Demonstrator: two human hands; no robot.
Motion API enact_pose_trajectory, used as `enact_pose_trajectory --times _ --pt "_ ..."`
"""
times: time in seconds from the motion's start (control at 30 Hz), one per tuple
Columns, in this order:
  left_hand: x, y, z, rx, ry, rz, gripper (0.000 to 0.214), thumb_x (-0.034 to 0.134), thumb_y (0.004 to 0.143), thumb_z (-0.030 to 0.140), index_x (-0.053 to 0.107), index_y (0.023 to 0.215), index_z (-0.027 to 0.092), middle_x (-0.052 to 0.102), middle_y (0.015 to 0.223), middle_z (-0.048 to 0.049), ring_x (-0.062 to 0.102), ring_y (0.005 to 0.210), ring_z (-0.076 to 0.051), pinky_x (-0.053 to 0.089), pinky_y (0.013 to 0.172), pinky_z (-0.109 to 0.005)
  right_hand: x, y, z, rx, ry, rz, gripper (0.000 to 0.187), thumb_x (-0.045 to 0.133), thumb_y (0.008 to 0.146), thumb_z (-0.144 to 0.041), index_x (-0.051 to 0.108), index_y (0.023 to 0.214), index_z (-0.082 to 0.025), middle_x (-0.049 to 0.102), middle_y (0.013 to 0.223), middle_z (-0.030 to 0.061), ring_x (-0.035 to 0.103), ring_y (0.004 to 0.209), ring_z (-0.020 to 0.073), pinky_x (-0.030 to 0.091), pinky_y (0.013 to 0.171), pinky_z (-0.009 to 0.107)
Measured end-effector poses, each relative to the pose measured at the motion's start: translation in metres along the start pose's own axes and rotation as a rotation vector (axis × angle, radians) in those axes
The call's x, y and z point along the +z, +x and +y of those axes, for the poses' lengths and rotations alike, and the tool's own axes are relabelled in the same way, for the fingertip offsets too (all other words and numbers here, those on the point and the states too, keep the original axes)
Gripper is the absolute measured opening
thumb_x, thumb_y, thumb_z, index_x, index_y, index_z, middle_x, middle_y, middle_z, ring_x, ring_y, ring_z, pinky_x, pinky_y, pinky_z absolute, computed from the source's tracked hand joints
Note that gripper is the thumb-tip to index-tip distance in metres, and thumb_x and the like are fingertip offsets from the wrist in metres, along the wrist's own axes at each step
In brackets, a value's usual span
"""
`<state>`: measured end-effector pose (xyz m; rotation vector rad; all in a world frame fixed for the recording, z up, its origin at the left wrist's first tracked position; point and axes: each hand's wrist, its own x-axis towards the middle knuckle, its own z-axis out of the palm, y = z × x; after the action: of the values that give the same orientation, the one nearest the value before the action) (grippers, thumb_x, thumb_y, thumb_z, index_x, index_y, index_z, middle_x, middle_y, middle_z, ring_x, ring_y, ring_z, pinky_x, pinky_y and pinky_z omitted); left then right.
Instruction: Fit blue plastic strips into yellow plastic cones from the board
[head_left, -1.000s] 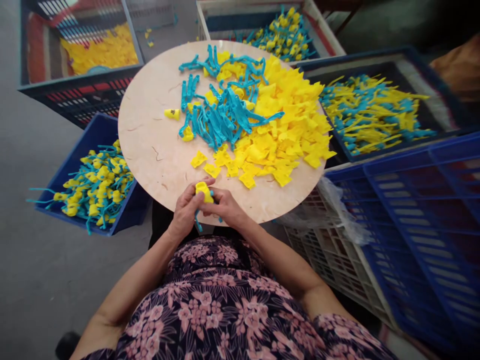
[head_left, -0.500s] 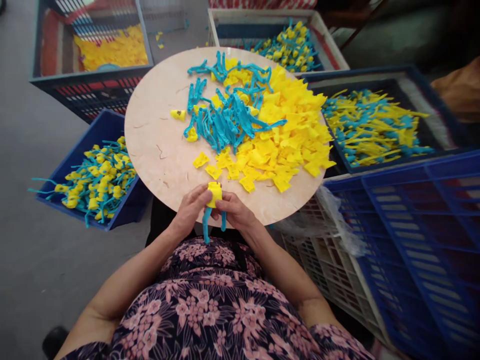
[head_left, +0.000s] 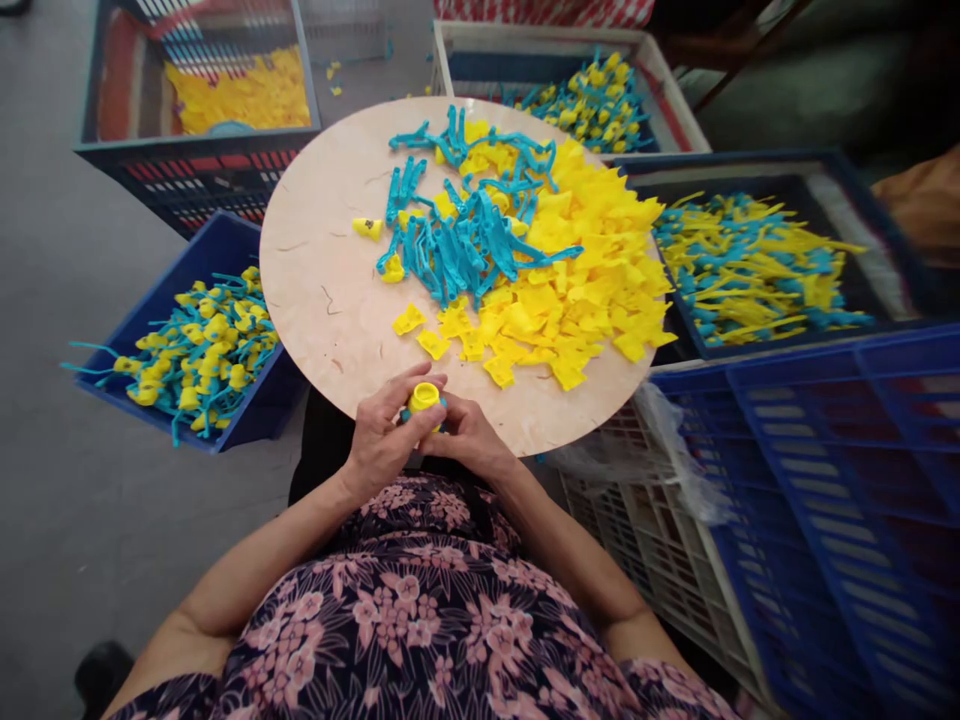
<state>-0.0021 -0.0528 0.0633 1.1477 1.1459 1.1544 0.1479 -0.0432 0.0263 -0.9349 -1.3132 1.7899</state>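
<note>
My left hand (head_left: 384, 436) and my right hand (head_left: 469, 438) are closed together around one small yellow and blue plastic piece (head_left: 424, 398) at the near edge of the round wooden board (head_left: 319, 270). Its yellow cap points up between my fingers; the blue part is mostly hidden by them. Beyond my hands a heap of loose yellow parts (head_left: 570, 270) covers the board's right side. A tangle of blue parts (head_left: 457, 245) lies in the board's middle. One yellow piece (head_left: 367, 227) lies alone to the left.
A blue bin of joined yellow-blue pieces (head_left: 199, 350) stands at the left. A crate of yellow parts (head_left: 236, 90) is far left, a white crate (head_left: 592, 100) behind the board, a dark crate of long yellow-blue parts (head_left: 750, 265) at the right, and empty blue crates (head_left: 847, 480) nearer right.
The blue legs that hung below my hands half a second ago are now tucked in between my fingers. The piece has turned so its yellow cap faces up. The view shifted slightly.
</note>
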Motion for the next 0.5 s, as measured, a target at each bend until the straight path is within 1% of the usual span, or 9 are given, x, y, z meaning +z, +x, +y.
enact_pose_trajectory --times 0.07,0.13,0.17,0.23,0.3,0.37,0.4,0.43,0.5 --pt "-0.002 0.000 -0.002 -0.054 -0.098 0.033 0.024 0.071 0.081 0.033 0.077 0.100 0.020 0.071 0.118 -0.0089 0.060 0.119 -0.030 0.047 0.100 -0.037 0.006 0.001 -0.001 0.011 -0.023 0.015 0.051 0.082 0.068 -0.045 0.067 0.108 -0.018 0.065 0.097 0.0013 0.058 0.088 0.0164 0.048 0.078 0.028" --pt "-0.005 0.004 -0.007 -0.131 -0.222 0.056 0.025 0.072 0.080 0.036 0.077 0.097 0.018 0.074 0.108 -0.0093 0.066 0.108 -0.029 0.052 0.091 -0.036 0.010 0.004 -0.003 0.048 -0.033 0.044 0.047 0.079 0.071 -0.045 0.067 0.108 -0.018 0.064 0.094 0.0005 0.057 0.083 0.0146 0.047 0.074 0.026" --pt "-0.007 0.007 -0.010 -0.178 -0.303 0.069 0.026 0.072 0.079 0.037 0.076 0.095 0.018 0.075 0.102 -0.0091 0.068 0.100 -0.027 0.055 0.085 -0.035 0.012 0.005 -0.004 0.073 -0.026 0.048 0.046 0.077 0.073 -0.046 0.067 0.107 -0.017 0.064 0.092 0.0002 0.057 0.080 0.0138 0.047 0.072 0.025" --pt "-0.012 0.015 -0.017 -0.307 -0.491 0.087 0.028 0.073 0.076 0.039 0.074 0.094 0.017 0.076 0.093 -0.0078 0.070 0.077 -0.022 0.057 0.068 -0.032 0.013 0.008 -0.005 0.117 0.017 0.006 0.048 0.075 0.075 -0.049 0.065 0.109 -0.017 0.064 0.089 0.0004 0.058 0.076 0.0129 0.048 0.068 0.024" --pt "-0.015 0.022 -0.022 -0.468 -0.657 0.074 0.029 0.070 0.078 0.042 0.071 0.094 0.017 0.075 0.092 -0.0062 0.061 0.052 -0.014 0.053 0.051 -0.031 0.014 0.009 -0.004 0.147 0.087 -0.062 0.053 0.068 0.079 -0.058 0.063 0.114 -0.018 0.066 0.089 0.0022 0.061 0.074 0.0130 0.049 0.065 0.024" --pt "-0.017 0.024 -0.026 -0.578 -0.738 0.057 0.031 0.066 0.080 0.045 0.068 0.094 0.018 0.074 0.091 -0.0052 0.049 0.039 -0.010 0.047 0.041 -0.030 0.015 0.008 -0.001 0.164 0.150 -0.092 0.060 0.052 0.085 -0.069 0.062 0.115 -0.017 0.068 0.091 0.0051 0.063 0.071 0.0136 0.050 0.063 0.025" --pt "-0.016 0.024 -0.027 -0.577 -0.738 0.063 0.032 0.065 0.080 0.047 0.067 0.094 0.018 0.074 0.091 -0.0053 0.047 0.037 -0.009 0.045 0.039 -0.029 0.015 0.007 0.000 0.165 0.157 -0.085 0.063 0.047 0.086 -0.072 0.063 0.113 -0.017 0.068 0.092 0.0063 0.064 0.071 0.0141 0.051 0.063 0.026" --pt "-0.014 0.021 -0.027 -0.542 -0.714 0.075 0.033 0.067 0.079 0.047 0.066 0.094 0.018 0.074 0.092 -0.0056 0.047 0.038 -0.008 0.044 0.038 -0.028 0.016 0.006 0.000 0.165 0.140 -0.070 0.064 0.045 0.087 -0.073 0.064 0.111 -0.017 0.069 0.094 0.0072 0.064 0.072 0.0148 0.051 0.064 0.027" --pt "-0.009 0.015 -0.028 -0.416 -0.616 0.087 0.036 0.073 0.075 0.047 0.067 0.094 0.017 0.074 0.093 -0.0065 0.049 0.040 -0.008 0.042 0.040 -0.025 0.014 0.004 0.001 0.171 0.051 -0.037 0.063 0.045 0.088 -0.072 0.067 0.106 -0.016 0.071 0.092 0.0079 0.064 0.073 0.0162 0.053 0.068 0.029"
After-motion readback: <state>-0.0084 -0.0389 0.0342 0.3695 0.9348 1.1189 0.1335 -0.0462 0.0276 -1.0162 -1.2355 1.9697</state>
